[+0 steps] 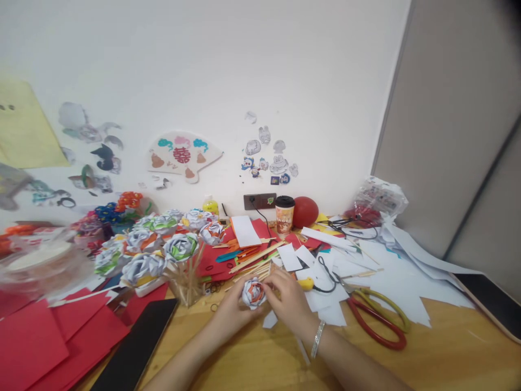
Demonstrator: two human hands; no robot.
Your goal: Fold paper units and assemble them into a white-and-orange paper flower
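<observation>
A small paper flower (253, 294), white outside with orange-red folds at its centre, is between my two hands above the near part of the table. My left hand (234, 304) is closed around its left side and underside. My right hand (287, 296) pinches the flower's right edge with thumb and fingers; a bracelet is on that wrist. Below my right hand a thin white strip (302, 350) slants down; whether it joins the flower is hidden. Left of my hands, several finished-looking paper flowers (181, 247) stand bunched on sticks in a clear holder (185, 285).
Scissors (378, 317) with red and yellow handles lie to the right, near white paper sheets (399, 277) and a yellow-handled corded tool (306, 283). Wooden sticks (256, 260), a lidded cup (284, 214) and a red balloon (305, 212) are behind. Red paper (32, 342) and a black slab (138, 342) lie left.
</observation>
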